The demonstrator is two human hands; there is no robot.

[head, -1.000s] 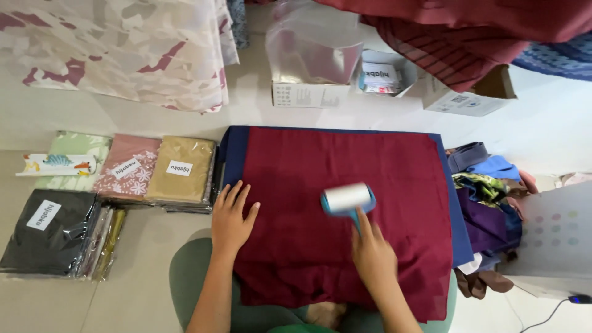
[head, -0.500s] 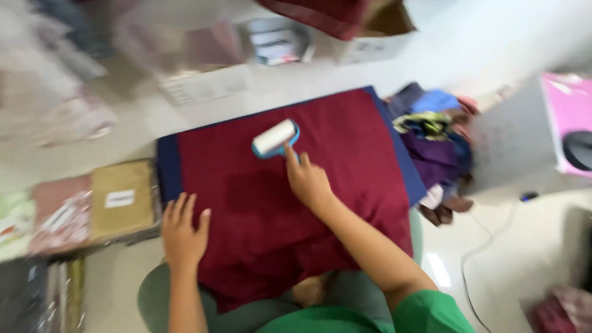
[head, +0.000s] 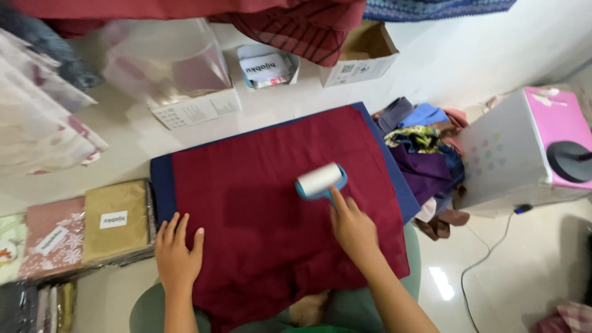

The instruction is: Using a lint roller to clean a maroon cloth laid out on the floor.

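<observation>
A dark red cloth (head: 265, 203) lies spread flat over a navy blue cloth (head: 161, 185) on the floor in front of me. My right hand (head: 351, 228) grips the handle of a lint roller (head: 319, 180) with a white roll and a blue frame, which rests on the red cloth right of its middle. My left hand (head: 177, 251) lies flat with fingers spread on the cloth's near left edge, holding it down.
Bagged folded fabrics (head: 114, 219) lie stacked at the left. A heap of mixed clothes (head: 425, 148) sits by the cloth's right edge, beside a white and pink box (head: 524, 148). Cardboard boxes (head: 357, 58) and a clear plastic bag (head: 166, 61) stand at the back.
The roller has come back toward me and to the right across the red cloth. The camera view has swung, bringing the white and pink box fully into sight. My left hand has stayed put.
</observation>
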